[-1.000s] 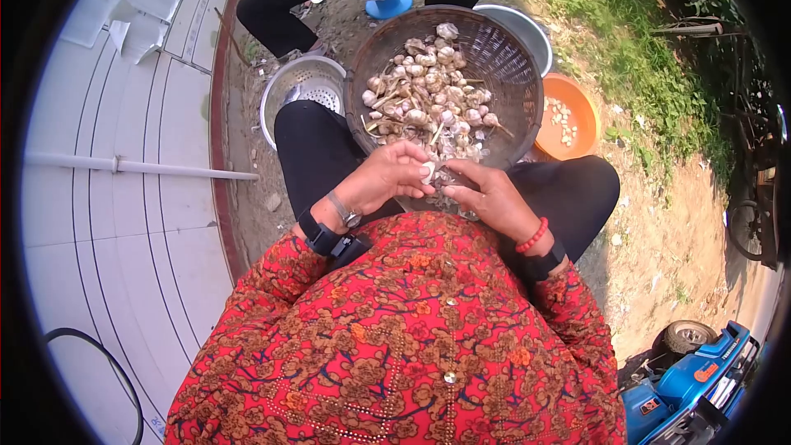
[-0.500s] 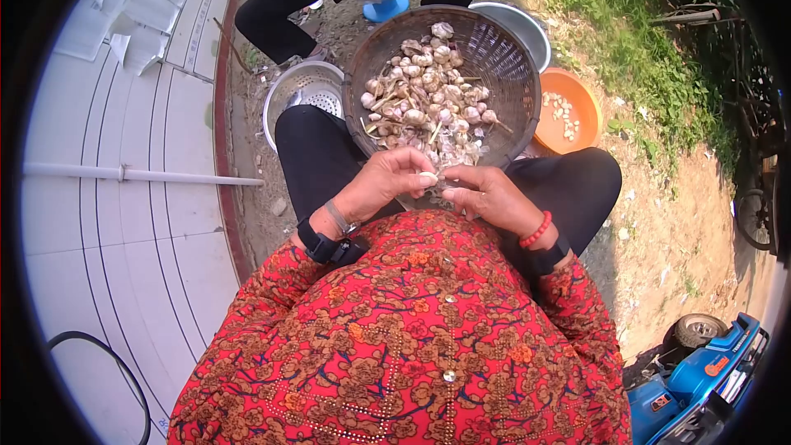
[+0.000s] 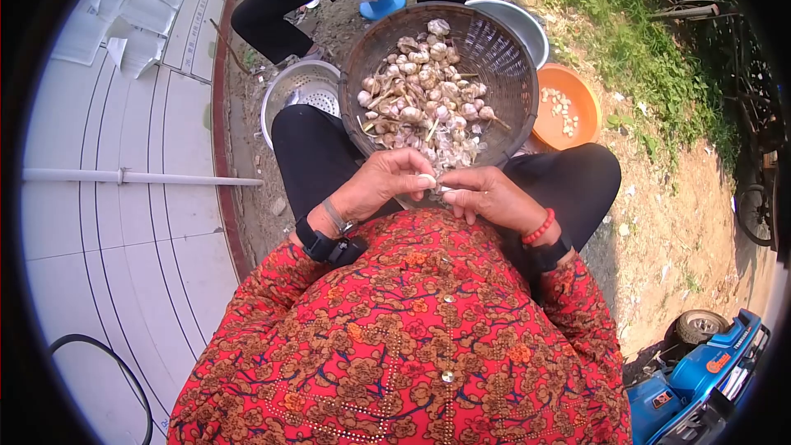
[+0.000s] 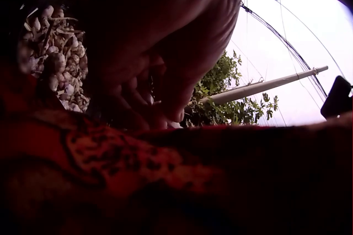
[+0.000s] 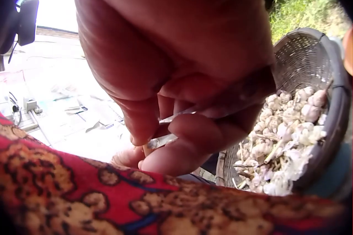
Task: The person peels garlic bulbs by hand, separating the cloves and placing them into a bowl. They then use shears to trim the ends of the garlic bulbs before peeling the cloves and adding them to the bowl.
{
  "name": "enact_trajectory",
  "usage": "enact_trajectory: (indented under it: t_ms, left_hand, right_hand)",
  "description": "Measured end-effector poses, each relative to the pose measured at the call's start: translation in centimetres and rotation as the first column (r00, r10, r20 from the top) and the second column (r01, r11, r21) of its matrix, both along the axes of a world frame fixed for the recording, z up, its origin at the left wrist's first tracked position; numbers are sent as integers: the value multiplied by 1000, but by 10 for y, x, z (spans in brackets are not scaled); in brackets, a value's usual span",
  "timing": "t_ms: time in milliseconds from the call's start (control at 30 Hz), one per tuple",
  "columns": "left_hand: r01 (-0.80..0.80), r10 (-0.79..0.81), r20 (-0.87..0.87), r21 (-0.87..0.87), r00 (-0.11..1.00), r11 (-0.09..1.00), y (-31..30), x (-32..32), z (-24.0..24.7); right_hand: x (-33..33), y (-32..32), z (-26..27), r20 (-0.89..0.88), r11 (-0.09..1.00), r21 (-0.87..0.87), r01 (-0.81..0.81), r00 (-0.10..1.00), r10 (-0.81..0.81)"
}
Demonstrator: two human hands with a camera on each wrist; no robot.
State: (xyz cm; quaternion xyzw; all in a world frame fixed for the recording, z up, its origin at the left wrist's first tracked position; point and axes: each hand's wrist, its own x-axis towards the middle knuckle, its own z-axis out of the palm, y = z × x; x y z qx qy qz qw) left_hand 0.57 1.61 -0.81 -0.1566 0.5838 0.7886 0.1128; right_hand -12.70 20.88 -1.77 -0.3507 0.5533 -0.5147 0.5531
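Note:
Between the fingers of the left hand (image 3: 381, 185) is a pale garlic clove (image 3: 425, 182), close to the right fingertips. The right hand (image 3: 504, 200) has thumb and fingers pinched together on a thin, blade-like tool (image 5: 223, 100), partly hidden by the fingers in the right wrist view. Both hands are over the lap, at the near rim of a woven basket (image 3: 507, 58). Garlic bulbs (image 3: 424, 82) and papery skins fill the basket's near and middle part. In the left wrist view the left hand (image 4: 165, 42) is dark, its fingers bent.
An orange basin (image 3: 588, 99) with peeled cloves stands right of the basket, a grey basin (image 3: 537, 33) behind it. A metal colander (image 3: 269, 103) is at the left. Opposite sits another person (image 3: 276, 29) holding an orange-handled tool. A blue vehicle (image 3: 688, 375) is lower right.
Both hands stay near the lap, fingertips meeting. The clove has tilted flatter in the left fingers since the earliest frame. Across the basket, the other person's hands have shifted slightly.

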Motion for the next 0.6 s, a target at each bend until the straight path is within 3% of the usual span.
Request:
enact_trajectory:
  t_ms: [167, 300, 400, 500, 600]
  left_hand:
    - [29, -30, 25, 29, 999, 999, 0, 1, -3]
    - [-11, 10, 37, 21, 999, 1000, 0, 0, -11]
    - [-104, 91, -63, -249, 994, 963, 6, -5, -5]
    - [-84, -50, -240, -516, 969, 852, 1, -5, -13]
    - [-56, -61, -225, -481, 972, 875, 3, -8, -10]
  right_hand:
    - [0, 0, 0, -33, 999, 15, -30, 999, 31]
    - [3, -3, 2, -23, 997, 62, 48, 999, -47]
    - [3, -8, -1, -29, 991, 47, 125, 992, -123]
    - [2, -10, -3, -30, 985, 43, 166, 986, -165]
    - [2, -14, -2, -53, 985, 36, 167, 985, -165]
